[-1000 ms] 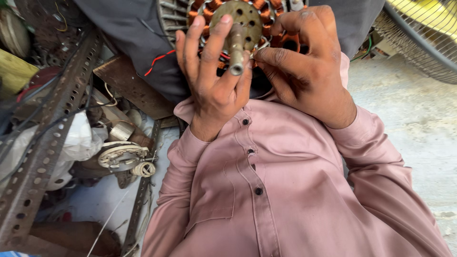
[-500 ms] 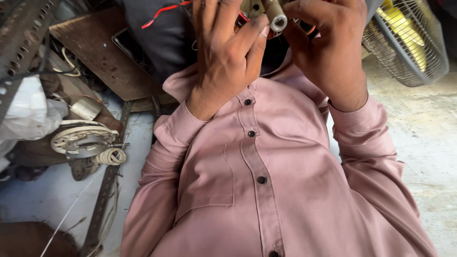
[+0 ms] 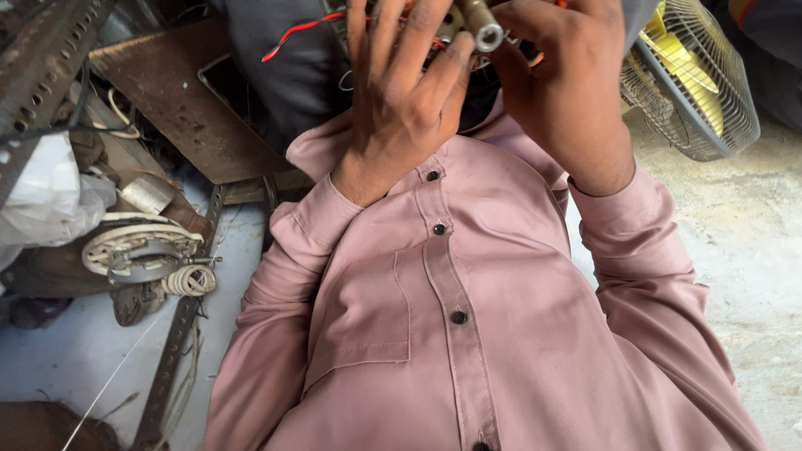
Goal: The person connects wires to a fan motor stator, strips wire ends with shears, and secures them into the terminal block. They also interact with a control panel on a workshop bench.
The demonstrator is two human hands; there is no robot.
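My left hand (image 3: pixel 401 96) and my right hand (image 3: pixel 564 83) are both raised at the top of the view, closed around a fan motor part. Only its metal shaft (image 3: pixel 480 25) with a hollow end and a little of the winding show between the fingers. A red wire (image 3: pixel 296 33) trails from the part to the left over dark cloth. Below the hands is my pink buttoned shirt (image 3: pixel 468 317) with a chest pocket.
A wire fan guard with yellow blades (image 3: pixel 685 75) lies at the top right on a concrete floor (image 3: pixel 752 250). To the left are a perforated metal bar (image 3: pixel 42 75), a rusty plate (image 3: pixel 167 92), a white bag (image 3: pixel 46 192), a metal ring with a wire coil (image 3: pixel 142 255).
Both hands and the motor part have shifted up to the top edge, so most of the stator is out of view. The view has dropped lower over my shirt.
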